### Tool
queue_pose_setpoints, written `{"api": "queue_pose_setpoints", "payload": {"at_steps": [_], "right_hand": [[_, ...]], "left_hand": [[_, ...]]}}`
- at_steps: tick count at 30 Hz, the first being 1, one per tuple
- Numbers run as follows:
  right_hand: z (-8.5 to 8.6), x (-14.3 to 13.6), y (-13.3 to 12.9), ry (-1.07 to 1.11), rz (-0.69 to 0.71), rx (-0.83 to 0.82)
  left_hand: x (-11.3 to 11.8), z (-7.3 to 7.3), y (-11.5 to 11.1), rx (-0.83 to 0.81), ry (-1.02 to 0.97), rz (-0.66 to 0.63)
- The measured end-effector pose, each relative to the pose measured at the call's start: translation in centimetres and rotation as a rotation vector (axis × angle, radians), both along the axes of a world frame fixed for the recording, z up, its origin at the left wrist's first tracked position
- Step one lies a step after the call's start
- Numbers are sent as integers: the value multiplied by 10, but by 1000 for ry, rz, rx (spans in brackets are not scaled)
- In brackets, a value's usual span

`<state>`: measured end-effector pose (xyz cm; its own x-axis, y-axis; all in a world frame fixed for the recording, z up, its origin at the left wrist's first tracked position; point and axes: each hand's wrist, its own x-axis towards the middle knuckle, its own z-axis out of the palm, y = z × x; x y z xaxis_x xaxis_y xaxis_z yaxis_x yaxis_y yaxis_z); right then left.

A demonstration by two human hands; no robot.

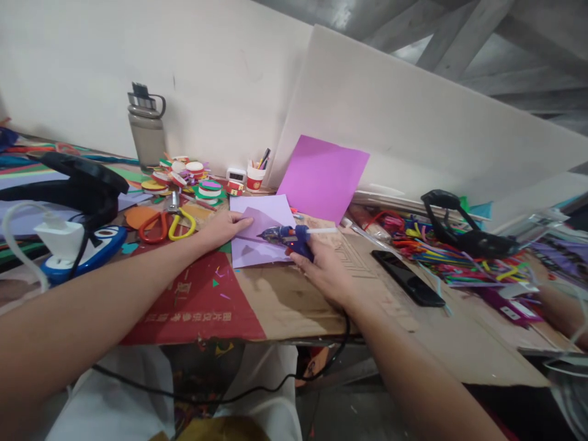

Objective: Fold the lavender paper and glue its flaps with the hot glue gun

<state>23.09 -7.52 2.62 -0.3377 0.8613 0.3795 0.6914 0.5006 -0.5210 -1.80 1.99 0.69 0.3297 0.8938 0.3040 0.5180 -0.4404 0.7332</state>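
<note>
My right hand [327, 269] is wrapped around a blue hot glue gun [301, 241]. A white glue stick [321, 231] pokes out of its back, and a small red light glows on its side. Its nozzle points left, over a folded or overlapping piece of purple paper [257, 222]. My left hand [227, 225] grips the left edge of that piece with thumb and fingers; the fingertips are partly hidden. Underneath lies a lighter lilac sheet [275, 203] on the cardboard. From the gun a black cord [257, 392] hangs below the table edge.
Orange and yellow-handled scissors [169, 228], paper rolls [195, 168] and a water bottle [147, 131] stand left. A bright purple sheet [324, 171] leans behind. A phone [407, 277] and colourful pipe cleaners [427, 245] lie right. Another person's arm [565, 306] shows at the right edge.
</note>
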Motion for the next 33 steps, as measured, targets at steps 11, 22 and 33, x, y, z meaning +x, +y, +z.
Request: {"api": "queue_pose_setpoints", "payload": {"at_steps": [11, 22, 33], "right_hand": [[-3, -28, 5, -266, -22, 8], [-1, -51, 16, -223, -20, -21], [-9, -58, 23, -205, -25, -47]], "left_hand": [[-7, -3, 13, 56, 132, -48], [-9, -2, 12, 11, 13, -96], [-8, 2, 8, 5, -17, -96]]}}
